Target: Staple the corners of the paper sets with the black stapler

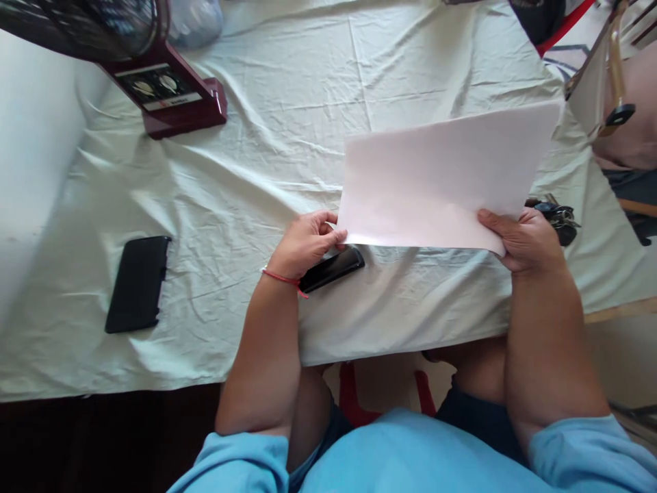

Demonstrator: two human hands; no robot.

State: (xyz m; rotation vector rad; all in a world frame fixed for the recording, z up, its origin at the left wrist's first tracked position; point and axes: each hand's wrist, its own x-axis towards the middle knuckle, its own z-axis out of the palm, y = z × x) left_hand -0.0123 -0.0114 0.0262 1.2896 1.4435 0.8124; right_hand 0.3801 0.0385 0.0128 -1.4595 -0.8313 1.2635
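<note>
A blank white sheet of paper [436, 178] is held up over the cloth-covered table, tilted toward me. My left hand [311, 239] pinches its near left corner between thumb and fingers. At the near right corner my right hand [528, 236] grips the paper, thumb on top and the other fingers hidden beneath. Under my left wrist, partly covered, lies a black phone [336, 268] with a glossy screen. A bunch of keys [559, 218] sits just beyond my right hand, partly hidden by it.
A flat black case [137, 284] lies on the light green tablecloth [230, 205] at the left. At the back left stands a dark red trophy-like stand [179, 103], with a clear plastic item [195, 24] behind it. A wooden chair arm [613, 68] shows at the far right.
</note>
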